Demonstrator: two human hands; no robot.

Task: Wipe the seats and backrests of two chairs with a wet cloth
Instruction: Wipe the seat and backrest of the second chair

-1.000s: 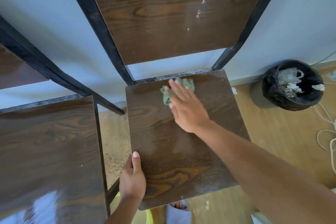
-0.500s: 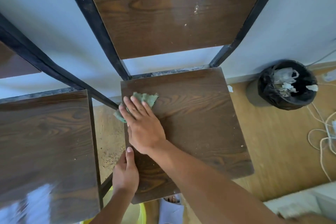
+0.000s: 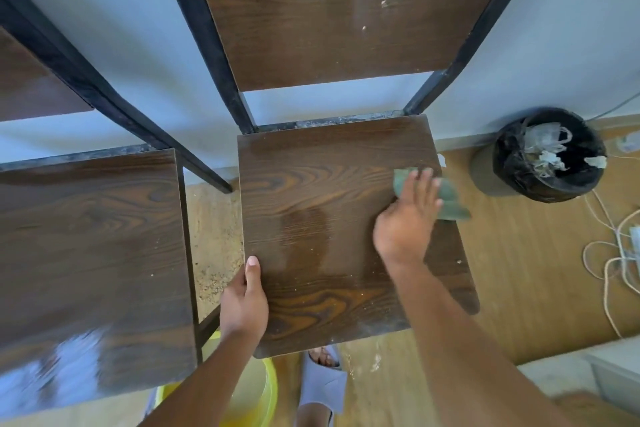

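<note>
Grainy wooden seat [image 3: 322,218] under crumpled cloth [image 3: 450,198]

We see a plain indoor room, perhaps a home or classroom: wood-look floor [image 3: 519,270], pale blue wall [image 3: 114,45], a lined waste bin [image 3: 543,156] against the wall, and loose white cables [image 3: 609,253] beside it.

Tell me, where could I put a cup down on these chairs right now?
The left chair seat is wholly bare. On the right chair seat, the middle is free, between the left hand gripping its left edge and the right hand pressing the green cloth at its right edge. That right edge is crowded.
</note>
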